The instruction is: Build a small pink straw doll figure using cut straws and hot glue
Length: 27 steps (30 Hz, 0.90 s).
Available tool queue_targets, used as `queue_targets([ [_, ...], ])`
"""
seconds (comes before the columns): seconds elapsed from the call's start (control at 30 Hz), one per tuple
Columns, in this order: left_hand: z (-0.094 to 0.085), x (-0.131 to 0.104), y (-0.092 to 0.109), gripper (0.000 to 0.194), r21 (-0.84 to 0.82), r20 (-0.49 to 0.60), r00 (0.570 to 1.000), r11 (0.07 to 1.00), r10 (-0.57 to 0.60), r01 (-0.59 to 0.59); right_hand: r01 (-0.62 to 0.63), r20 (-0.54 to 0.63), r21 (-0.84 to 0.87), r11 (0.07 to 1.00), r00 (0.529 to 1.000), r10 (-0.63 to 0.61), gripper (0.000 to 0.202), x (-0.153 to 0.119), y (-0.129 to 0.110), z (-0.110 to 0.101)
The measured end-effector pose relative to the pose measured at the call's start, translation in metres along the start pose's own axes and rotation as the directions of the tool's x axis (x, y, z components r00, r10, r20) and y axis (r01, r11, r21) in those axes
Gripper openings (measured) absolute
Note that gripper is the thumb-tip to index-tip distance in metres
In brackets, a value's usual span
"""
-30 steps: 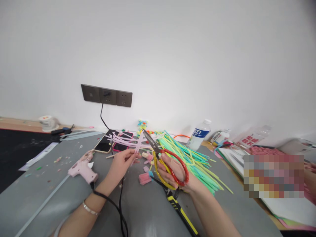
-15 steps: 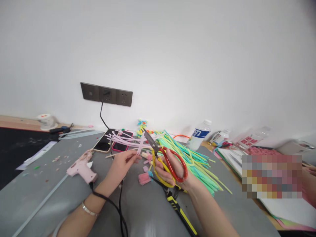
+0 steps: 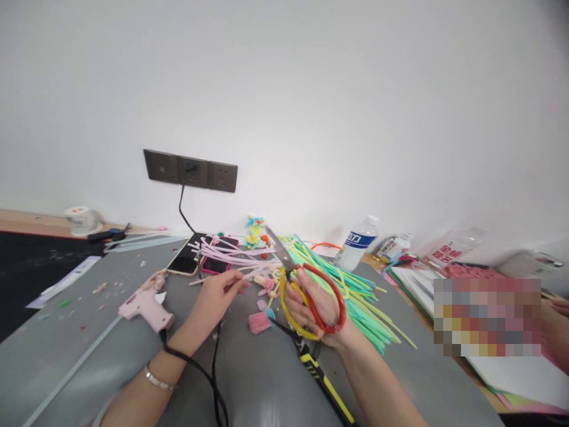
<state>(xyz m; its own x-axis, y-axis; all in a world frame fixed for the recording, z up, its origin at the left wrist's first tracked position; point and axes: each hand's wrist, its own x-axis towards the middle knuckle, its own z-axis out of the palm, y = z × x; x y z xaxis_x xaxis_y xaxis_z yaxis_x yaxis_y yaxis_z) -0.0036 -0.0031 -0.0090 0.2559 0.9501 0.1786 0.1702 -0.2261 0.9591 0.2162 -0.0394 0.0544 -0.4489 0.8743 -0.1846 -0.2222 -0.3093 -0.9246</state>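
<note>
My left hand (image 3: 222, 299) is closed in a pinch, with a pale lilac pipe cleaner (image 3: 258, 270) at its fingertips, partly blurred. In my right hand (image 3: 311, 296) is a pair of scissors (image 3: 284, 255) with one red and one yellow handle loop. The blades point up and away, to the right of the left fingertips and apart from them. Below the hands lies a small pink fuzzy piece with a blue end (image 3: 260, 322). Cutting pliers (image 3: 322, 376) with black and yellow handles rest beneath my right hand.
Lilac pipe cleaners (image 3: 235, 252) lie over two phones; green and yellow ones (image 3: 360, 296) spread at right. A pink glue gun (image 3: 149, 305) with a black cord sits left. A bottle (image 3: 355, 246) stands by the wall. Another person's arm (image 3: 555, 332) shows at far right.
The scissors have moved slightly right, away from my left fingertips, and their handle loops look farther apart. The lilac pipe cleaner, upright before, now leans low to the right.
</note>
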Motion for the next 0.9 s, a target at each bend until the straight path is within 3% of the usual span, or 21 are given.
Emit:
queue_targets([
  [0.13, -0.003, 0.002, 0.003, 0.023, 0.040, -0.043, 0.999, 0.999, 0.012, -0.010, 0.172, -0.103, -0.026, 0.985, 0.979, -0.174, 0.064, -0.005, -0.022, -0.010],
  [0.23, -0.005, 0.004, 0.001, 0.022, 0.226, -0.099, 0.993, 0.973, 0.066, -0.042, 0.236, -0.092, -0.066, 0.969, 0.966, -0.242, 0.063, -0.009, -0.031, -0.018],
  [0.33, -0.005, 0.006, -0.005, 0.024, 0.464, -0.074, 0.987, 0.881, 0.144, -0.094, 0.235, -0.052, -0.090, 0.968, 0.969, -0.240, 0.061, -0.011, -0.028, -0.022],
  [0.43, -0.005, 0.005, -0.009, 0.028, 0.592, -0.021, 0.988, 0.798, 0.153, -0.111, 0.223, -0.018, -0.080, 0.971, 0.974, -0.225, 0.061, -0.010, -0.021, -0.025],
  [0.6, -0.007, 0.002, -0.007, 0.032, 0.757, -0.076, 0.994, 0.653, 0.072, 0.011, 0.220, -0.052, -0.099, 0.971, 0.973, -0.226, 0.064, -0.002, -0.015, -0.028],
  [0.7, -0.009, 0.001, -0.005, 0.032, 0.816, -0.125, 0.988, 0.575, 0.094, 0.049, 0.223, -0.074, -0.106, 0.969, 0.970, -0.232, 0.065, 0.003, -0.016, -0.032],
  [0.8, -0.011, 0.003, -0.008, 0.037, 0.813, -0.154, 0.970, 0.581, 0.189, 0.016, 0.224, -0.072, -0.099, 0.970, 0.970, -0.231, 0.066, 0.008, -0.016, -0.036],
  [0.9, -0.010, 0.007, -0.019, 0.050, 0.781, -0.133, 0.940, 0.617, 0.313, -0.095, 0.219, -0.082, -0.111, 0.969, 0.970, -0.228, 0.067, 0.010, -0.014, -0.041],
])
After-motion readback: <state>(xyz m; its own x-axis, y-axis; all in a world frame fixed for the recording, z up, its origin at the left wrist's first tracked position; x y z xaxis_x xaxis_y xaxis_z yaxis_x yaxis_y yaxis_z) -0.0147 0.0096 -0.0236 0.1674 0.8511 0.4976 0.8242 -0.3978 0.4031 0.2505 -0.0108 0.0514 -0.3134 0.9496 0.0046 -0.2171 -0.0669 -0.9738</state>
